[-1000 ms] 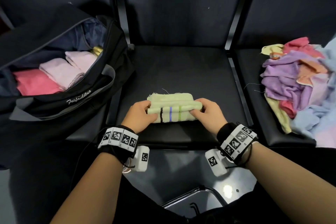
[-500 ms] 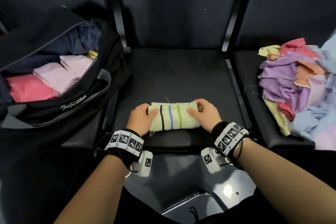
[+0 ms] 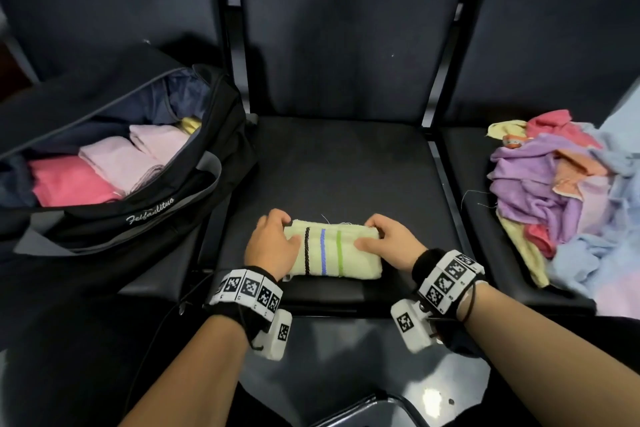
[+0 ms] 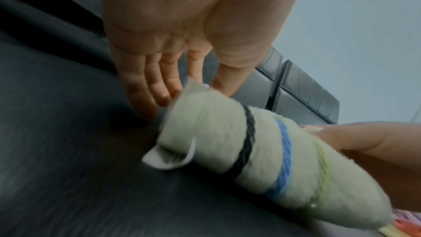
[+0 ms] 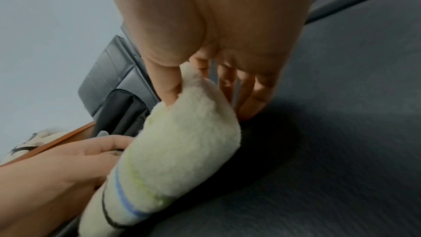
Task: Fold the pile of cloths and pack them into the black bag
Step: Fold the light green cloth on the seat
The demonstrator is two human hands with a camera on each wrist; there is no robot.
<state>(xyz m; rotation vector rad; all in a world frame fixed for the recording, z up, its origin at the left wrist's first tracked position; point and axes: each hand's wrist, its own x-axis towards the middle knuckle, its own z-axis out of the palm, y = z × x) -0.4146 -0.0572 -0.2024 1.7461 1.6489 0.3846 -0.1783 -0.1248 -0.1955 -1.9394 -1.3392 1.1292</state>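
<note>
**Folded striped cloth held at both ends on the middle seat**

The pale green cloth (image 3: 334,255), marked with one black, one blue and one green stripe, lies folded into a compact bundle near the front edge of the middle seat (image 3: 332,166).

The left hand (image 3: 272,246) grips the cloth's left end: thumb on the top face, fingers curled over the far edge. The right hand (image 3: 388,246) grips the right end the same way, thumb on top and fingers wrapped behind. In the wrist views both sets of fingers reach down to the seat behind the cloth.

The black bag (image 3: 145,218) stands open on the seat to the left, holding folded pink cloths (image 3: 114,166). The pile of unfolded cloths (image 3: 561,198) lies on the seat to the right, well apart from the hands.
</note>
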